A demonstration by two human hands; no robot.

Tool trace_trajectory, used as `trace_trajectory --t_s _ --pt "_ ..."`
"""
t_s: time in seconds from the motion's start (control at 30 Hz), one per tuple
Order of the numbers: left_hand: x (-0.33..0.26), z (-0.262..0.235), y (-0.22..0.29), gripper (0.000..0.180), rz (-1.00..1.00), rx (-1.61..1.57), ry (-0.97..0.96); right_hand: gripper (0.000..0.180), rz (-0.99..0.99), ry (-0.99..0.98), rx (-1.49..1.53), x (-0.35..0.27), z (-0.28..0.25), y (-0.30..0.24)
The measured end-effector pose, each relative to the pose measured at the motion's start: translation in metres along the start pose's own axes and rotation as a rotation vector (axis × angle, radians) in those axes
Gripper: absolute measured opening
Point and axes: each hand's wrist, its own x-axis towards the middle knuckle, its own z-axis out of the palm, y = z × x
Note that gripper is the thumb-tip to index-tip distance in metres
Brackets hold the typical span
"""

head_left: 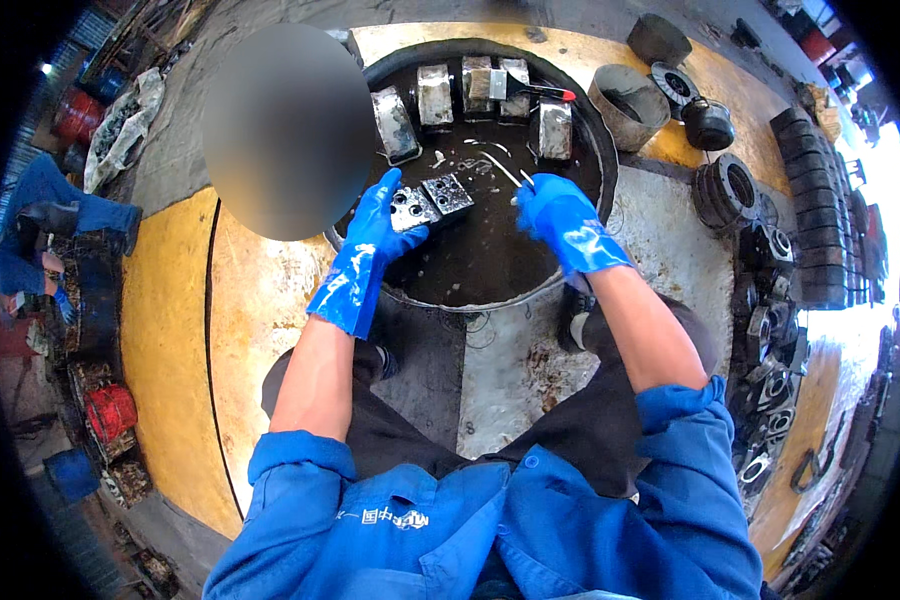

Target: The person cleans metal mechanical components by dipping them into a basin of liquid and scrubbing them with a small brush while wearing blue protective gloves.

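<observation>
My left hand (pixel 380 225), in a long blue rubber glove, grips a grey metal block (pixel 410 210) with round holes, and a dark seam or gap crosses its top. The block is held over the dark liquid in a round black tub (pixel 470 303). On the right side of the tub my right hand (pixel 560 220), gloved alike, is closed on a thin pale tool with two slim prongs (pixel 502 168); its exact kind is unclear. Several wet metal blocks (pixel 434 98) stand along the tub's far side. A flat paintbrush (pixel 515 87) with a red-tipped black handle lies across them.
Metal cylinders (pixel 628 108), a dark pot (pixel 708 124) and ring-shaped parts (pixel 725 193) stand right of the tub. Further right runs a row of black ribbed parts (pixel 810 210). Another person in blue (pixel 65 215) is at far left. A blurred round patch hides the tub's left edge.
</observation>
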Motion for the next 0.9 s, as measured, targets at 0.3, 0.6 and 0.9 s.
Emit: trace_trajectory --t_s 0.3,0.6,0.9 --pt "-0.008 -0.011 0.027 0.109 -0.077 -0.029 -0.009 0.033 -0.138 0.009 0.765 -0.037 -0.062 0.000" --pt "-0.006 -0.003 0.030 0.111 -0.055 0.054 -0.029 0.014 -0.147 0.738 -0.940 0.009 -0.166 0.152" --pt "-0.011 -0.012 0.017 0.111 -0.087 0.051 0.000 0.023 -0.184 0.291 -1.118 0.055 -0.131 0.086"
